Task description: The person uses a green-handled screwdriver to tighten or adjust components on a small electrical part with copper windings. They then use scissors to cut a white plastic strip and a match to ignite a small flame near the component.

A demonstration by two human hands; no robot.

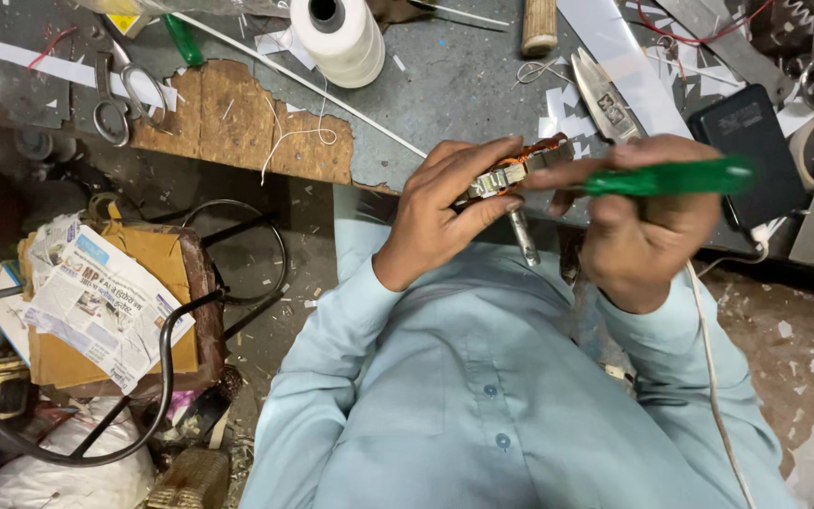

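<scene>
At centre, left hand [445, 212] pinches the rotor [520, 170] steady, so right hand [647, 231], at three o'clock, can work its green-handled tool [671, 177] against the windings.

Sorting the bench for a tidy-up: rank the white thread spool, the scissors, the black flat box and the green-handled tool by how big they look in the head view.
1. Black flat box
2. White thread spool, cut off by the frame edge, so unsure against the box
3. Green-handled tool, in the right hand and nearer the camera, and scissors: look alike, not ranked
</scene>
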